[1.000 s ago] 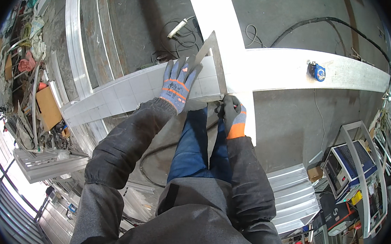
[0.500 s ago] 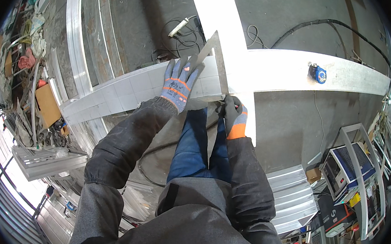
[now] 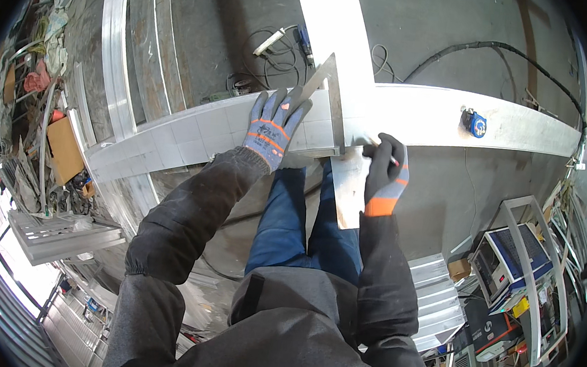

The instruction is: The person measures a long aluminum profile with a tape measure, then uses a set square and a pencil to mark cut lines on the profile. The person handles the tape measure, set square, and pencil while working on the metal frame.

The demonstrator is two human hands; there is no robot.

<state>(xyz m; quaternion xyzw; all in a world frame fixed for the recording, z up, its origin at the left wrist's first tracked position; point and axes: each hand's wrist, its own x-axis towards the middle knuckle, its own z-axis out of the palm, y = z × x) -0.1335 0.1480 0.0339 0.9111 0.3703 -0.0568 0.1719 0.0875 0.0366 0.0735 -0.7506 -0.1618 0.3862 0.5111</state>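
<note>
A metal set square (image 3: 337, 114) lies across a pale metal beam (image 3: 190, 136) scored with thin cross lines. My left hand (image 3: 270, 128), in a grey-blue glove with orange bands, rests flat on this beam, fingers stretched out and fingertips beside the square's slanted arm. To the right of the square, my right hand (image 3: 386, 169), gloved alike, is closed round a slim pen (image 3: 375, 141); its pale tip shows past the fingers and most of it is hidden. That hand is apart from the square, over the joint with the wide white crosspiece (image 3: 334, 14).
A blue tape measure (image 3: 476, 123) sits on the right-hand beam (image 3: 427, 111). Beyond the beams, a white power strip (image 3: 269, 43) and tangled cables lie on the floor. A black hose (image 3: 456, 47) arcs at the far right. Metal frames and a boxy machine (image 3: 512, 263) stand at right.
My right hand has moved right, away from the square's lower end, with the pen in it. My left hand stays on the beam. The whole view has shifted slightly.
</note>
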